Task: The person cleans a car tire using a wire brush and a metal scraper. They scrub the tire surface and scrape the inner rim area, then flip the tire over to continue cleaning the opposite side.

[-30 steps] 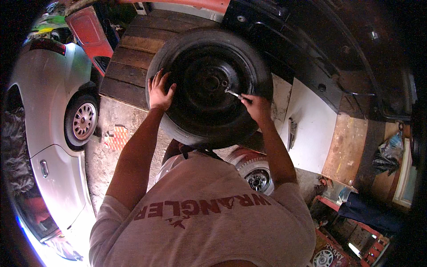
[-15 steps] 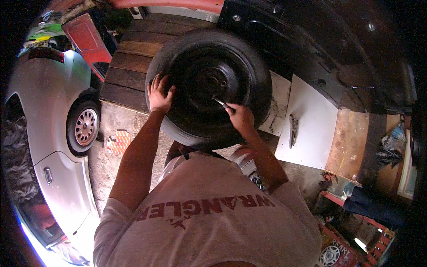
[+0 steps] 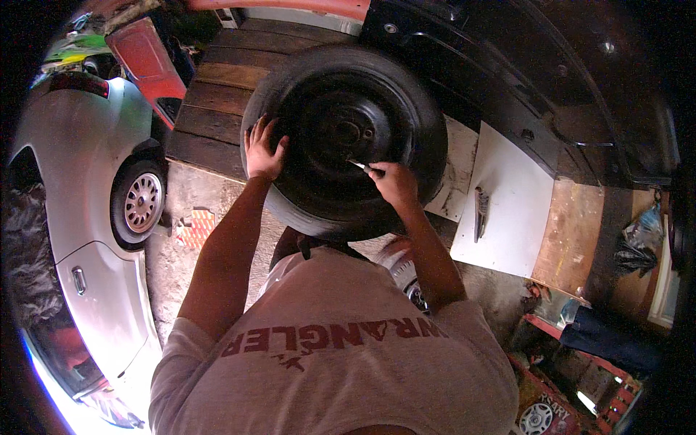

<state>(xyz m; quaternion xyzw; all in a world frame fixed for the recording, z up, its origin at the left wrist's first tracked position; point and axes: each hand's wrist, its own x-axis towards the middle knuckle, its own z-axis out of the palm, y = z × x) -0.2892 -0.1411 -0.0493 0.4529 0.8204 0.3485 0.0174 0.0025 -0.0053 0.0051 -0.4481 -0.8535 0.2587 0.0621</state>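
Observation:
A black tyre (image 3: 428, 138) on a dark steel wheel rim (image 3: 391, 134) lies flat in front of me, partly over the wooden planks. My left hand (image 3: 264, 150) rests on the tyre's left sidewall, fingers spread and holding nothing. In my right hand (image 3: 396, 184), closed fingers grip a short tool with a pale narrow blade (image 3: 358, 164) and a dark handle. Its tip is at the rim, just below the centre hole; the dim light hides whether it touches. Most of the handle is covered by my fingers.
A silver car (image 3: 109, 290) stands at the left. Dark planks (image 3: 217, 119) lie beyond the tyre. To the right, a wrench-like tool (image 3: 480, 214) rests on a white board (image 3: 507, 210), near a large black panel (image 3: 507, 80). A patterned piece (image 3: 196, 228) lies on the floor.
The view has shifted slightly. My right hand has moved a little up and to the right, still with the tool; my left hand keeps its place on the tyre.

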